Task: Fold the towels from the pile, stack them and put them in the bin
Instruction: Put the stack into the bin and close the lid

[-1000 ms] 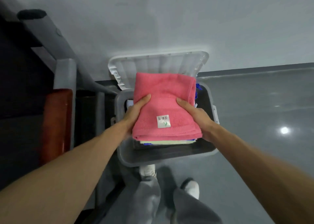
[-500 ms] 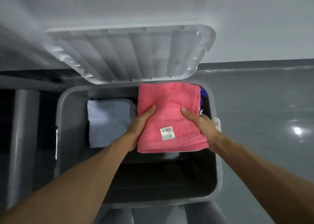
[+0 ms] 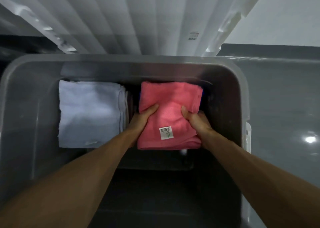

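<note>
Towel stack [image 3: 170, 98] sank into bin [image 3: 121, 59], left hand [image 3: 141, 119] and right hand [image 3: 197, 122] gripping.

Only the thumbs of the left hand [image 3: 141, 119] and the right hand [image 3: 199, 122] show. The other fingers are tucked out of sight under the side edges of the folded pink terry towel [image 3: 171, 98], which also covers whatever lies beneath it. Between the thumbs, nearer the wrists, the print on the small white barcode label [image 3: 166, 133] is too small to read. Just left of the left fingers, dark folded edges [image 3: 129, 106] are too dim to identify. Beyond the fingertips, the white ribbed plastic lid [image 3: 121, 20] runs off the top edge, and its small sticker [image 3: 193, 36] is blurred. The grey plastic bin [image 3: 121, 59] and both forearms are cut off at the bottom.
</note>
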`<action>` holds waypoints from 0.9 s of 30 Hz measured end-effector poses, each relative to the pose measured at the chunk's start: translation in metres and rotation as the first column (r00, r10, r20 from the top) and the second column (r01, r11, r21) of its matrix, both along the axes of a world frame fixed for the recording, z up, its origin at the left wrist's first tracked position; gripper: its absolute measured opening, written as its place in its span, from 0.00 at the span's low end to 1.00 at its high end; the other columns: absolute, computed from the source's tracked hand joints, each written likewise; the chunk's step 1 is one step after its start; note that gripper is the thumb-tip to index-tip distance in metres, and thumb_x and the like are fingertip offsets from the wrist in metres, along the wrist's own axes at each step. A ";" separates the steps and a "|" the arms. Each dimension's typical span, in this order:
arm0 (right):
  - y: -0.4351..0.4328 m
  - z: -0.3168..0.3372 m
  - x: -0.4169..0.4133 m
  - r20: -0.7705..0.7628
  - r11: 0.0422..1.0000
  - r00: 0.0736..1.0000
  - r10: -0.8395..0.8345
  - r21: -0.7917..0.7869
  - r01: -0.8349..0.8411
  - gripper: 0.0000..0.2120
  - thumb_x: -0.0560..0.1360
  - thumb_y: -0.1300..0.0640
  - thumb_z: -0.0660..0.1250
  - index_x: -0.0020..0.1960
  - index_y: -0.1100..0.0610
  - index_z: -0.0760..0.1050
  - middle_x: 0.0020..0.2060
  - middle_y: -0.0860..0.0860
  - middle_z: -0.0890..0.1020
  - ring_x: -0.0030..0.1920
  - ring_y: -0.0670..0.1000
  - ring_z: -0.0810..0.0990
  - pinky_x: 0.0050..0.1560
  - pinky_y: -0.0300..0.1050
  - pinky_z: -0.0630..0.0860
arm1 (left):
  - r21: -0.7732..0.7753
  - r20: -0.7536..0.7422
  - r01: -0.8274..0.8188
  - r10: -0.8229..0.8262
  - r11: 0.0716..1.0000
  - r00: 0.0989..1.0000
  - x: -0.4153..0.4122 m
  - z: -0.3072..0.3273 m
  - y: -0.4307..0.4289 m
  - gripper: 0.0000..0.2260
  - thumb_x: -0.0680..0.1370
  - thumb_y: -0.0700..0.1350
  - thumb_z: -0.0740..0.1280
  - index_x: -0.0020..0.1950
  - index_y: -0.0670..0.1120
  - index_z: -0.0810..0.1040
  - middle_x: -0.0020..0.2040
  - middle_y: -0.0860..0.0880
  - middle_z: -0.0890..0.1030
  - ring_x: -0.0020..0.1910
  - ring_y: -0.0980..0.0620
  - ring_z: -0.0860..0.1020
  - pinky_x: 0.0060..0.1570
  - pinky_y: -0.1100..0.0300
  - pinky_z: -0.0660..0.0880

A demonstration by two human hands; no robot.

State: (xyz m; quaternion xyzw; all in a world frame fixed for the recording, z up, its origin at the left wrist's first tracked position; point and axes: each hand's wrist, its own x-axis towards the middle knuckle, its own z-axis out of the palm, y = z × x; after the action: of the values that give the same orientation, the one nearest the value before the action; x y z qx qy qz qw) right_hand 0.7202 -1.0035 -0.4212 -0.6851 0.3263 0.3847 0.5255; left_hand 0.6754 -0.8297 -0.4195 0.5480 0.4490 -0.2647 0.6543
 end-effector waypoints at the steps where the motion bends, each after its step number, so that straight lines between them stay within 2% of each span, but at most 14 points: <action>1: 0.002 -0.005 -0.002 -0.006 0.999 1.000 0.022 -0.025 -0.022 0.41 0.63 0.38 0.72 0.70 0.56 0.68 0.62 0.54 0.78 0.59 0.58 0.79 0.63 0.56 0.75 | 0.017 -0.027 0.031 -0.031 0.999 0.999 -0.003 -0.006 0.002 0.28 0.72 0.59 0.70 0.67 0.47 0.73 0.53 0.46 0.82 0.50 0.48 0.81 0.54 0.53 0.77; 3: 0.002 -0.010 -0.005 -0.001 0.994 0.998 0.057 -0.097 -0.057 0.29 0.72 0.48 0.70 0.68 0.58 0.67 0.61 0.55 0.77 0.60 0.59 0.78 0.64 0.56 0.74 | 0.042 -0.077 0.110 -0.107 0.993 0.991 -0.004 -0.009 0.004 0.35 0.69 0.65 0.70 0.71 0.47 0.70 0.59 0.44 0.80 0.53 0.46 0.80 0.58 0.50 0.75; 4: 0.004 -0.010 -0.007 -0.002 0.989 0.997 0.073 -0.130 -0.073 0.27 0.72 0.50 0.70 0.67 0.58 0.68 0.61 0.56 0.77 0.59 0.59 0.78 0.63 0.57 0.74 | 0.037 -0.093 0.132 -0.128 0.991 0.987 -0.006 -0.007 0.004 0.36 0.70 0.64 0.69 0.72 0.47 0.69 0.61 0.44 0.79 0.54 0.47 0.79 0.57 0.52 0.75; 7: 0.005 -0.002 -0.012 0.019 0.967 0.987 0.157 -0.207 -0.150 0.31 0.63 0.45 0.69 0.63 0.55 0.71 0.57 0.57 0.80 0.55 0.59 0.80 0.58 0.57 0.77 | 0.043 -0.118 0.148 -0.142 0.988 0.983 -0.005 0.010 0.001 0.27 0.76 0.59 0.66 0.70 0.46 0.69 0.61 0.44 0.78 0.51 0.47 0.79 0.52 0.56 0.74; 9: 0.002 0.015 -0.013 0.015 0.942 0.975 0.223 -0.259 -0.212 0.30 0.62 0.43 0.67 0.61 0.55 0.73 0.54 0.56 0.81 0.53 0.59 0.81 0.56 0.56 0.79 | 0.089 -0.126 0.194 -0.182 0.977 0.975 -0.002 0.036 0.005 0.23 0.76 0.59 0.66 0.64 0.46 0.70 0.57 0.47 0.79 0.48 0.49 0.79 0.47 0.57 0.76; 11: 0.003 0.039 -0.013 0.000 0.926 0.964 0.265 -0.279 -0.255 0.24 0.67 0.45 0.68 0.59 0.56 0.75 0.52 0.56 0.82 0.51 0.58 0.82 0.55 0.53 0.79 | 0.101 -0.111 0.249 -0.238 0.963 0.965 0.003 0.057 0.010 0.23 0.74 0.58 0.65 0.62 0.44 0.72 0.54 0.48 0.80 0.46 0.50 0.80 0.41 0.59 0.76; 13: 0.007 0.080 -0.008 -0.001 0.893 0.938 0.347 -0.305 -0.331 0.17 0.72 0.49 0.67 0.56 0.58 0.77 0.50 0.57 0.83 0.51 0.58 0.82 0.53 0.50 0.79 | 0.152 -0.059 0.294 -0.288 0.944 0.956 0.013 0.085 0.017 0.13 0.77 0.52 0.64 0.54 0.44 0.76 0.44 0.49 0.80 0.41 0.54 0.79 0.37 0.62 0.72; 15: 0.015 0.124 0.002 0.013 0.863 0.912 0.409 -0.331 -0.382 0.15 0.74 0.54 0.65 0.58 0.59 0.77 0.53 0.56 0.82 0.55 0.59 0.80 0.56 0.50 0.77 | 0.231 -0.011 0.354 -0.361 0.907 0.933 0.027 0.119 0.027 0.06 0.77 0.47 0.64 0.42 0.47 0.74 0.39 0.51 0.77 0.40 0.53 0.76 0.40 0.62 0.69; 16: 0.018 0.141 0.007 0.024 0.848 0.895 0.445 -0.331 -0.413 0.16 0.75 0.57 0.64 0.61 0.59 0.75 0.56 0.56 0.81 0.58 0.59 0.78 0.57 0.47 0.74 | 0.274 0.015 0.388 -0.407 0.880 0.913 0.033 0.137 0.033 0.05 0.77 0.47 0.65 0.42 0.49 0.74 0.40 0.51 0.77 0.43 0.51 0.76 0.44 0.61 0.69; 18: 0.027 0.181 0.024 0.080 0.809 0.847 0.526 -0.356 -0.469 0.18 0.77 0.61 0.63 0.66 0.60 0.73 0.59 0.56 0.80 0.61 0.57 0.77 0.51 0.39 0.69 | 0.373 0.046 0.449 -0.500 0.812 0.865 0.050 0.176 0.048 0.02 0.77 0.44 0.66 0.49 0.49 0.76 0.47 0.51 0.78 0.51 0.51 0.76 0.54 0.59 0.69; 19: 0.032 0.199 0.034 0.116 0.785 0.816 0.567 -0.376 -0.492 0.18 0.77 0.61 0.63 0.67 0.59 0.72 0.60 0.55 0.80 0.61 0.56 0.77 0.49 0.38 0.68 | 0.432 0.064 0.466 -0.542 0.772 0.838 0.059 0.193 0.056 0.06 0.77 0.43 0.66 0.54 0.48 0.77 0.51 0.50 0.78 0.54 0.51 0.76 0.56 0.59 0.69; 21: 0.044 0.232 0.057 0.187 0.714 0.721 0.667 -0.438 -0.547 0.20 0.77 0.60 0.62 0.69 0.59 0.70 0.64 0.55 0.76 0.65 0.56 0.74 0.57 0.40 0.68 | 0.547 0.079 0.468 -0.600 0.694 0.796 0.080 0.229 0.074 0.14 0.77 0.41 0.66 0.62 0.44 0.76 0.59 0.48 0.78 0.59 0.50 0.76 0.59 0.60 0.69; 23: 0.055 0.257 0.079 0.228 0.634 0.617 0.753 -0.501 -0.589 0.21 0.78 0.60 0.61 0.71 0.59 0.67 0.68 0.57 0.72 0.68 0.56 0.70 0.65 0.43 0.64 | 0.630 0.082 0.472 -0.657 0.617 0.750 0.100 0.257 0.089 0.16 0.77 0.42 0.66 0.65 0.44 0.75 0.63 0.47 0.77 0.61 0.50 0.75 0.59 0.62 0.68; 27: 0.077 0.287 0.126 0.287 0.487 0.405 0.868 -0.655 -0.578 0.19 0.80 0.58 0.59 0.70 0.60 0.68 0.67 0.58 0.71 0.67 0.58 0.68 0.65 0.51 0.67 | 0.761 0.024 0.464 -0.735 0.454 0.678 0.134 0.289 0.114 0.19 0.79 0.46 0.61 0.70 0.47 0.70 0.70 0.47 0.68 0.66 0.47 0.70 0.66 0.54 0.66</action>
State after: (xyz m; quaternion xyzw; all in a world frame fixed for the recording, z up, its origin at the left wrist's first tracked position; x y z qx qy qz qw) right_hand 0.8460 -0.9266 -0.1346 -0.9401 -0.1175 0.2571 0.1904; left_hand 0.8098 -0.7154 -0.1309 0.9136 0.1611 -0.1880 0.3224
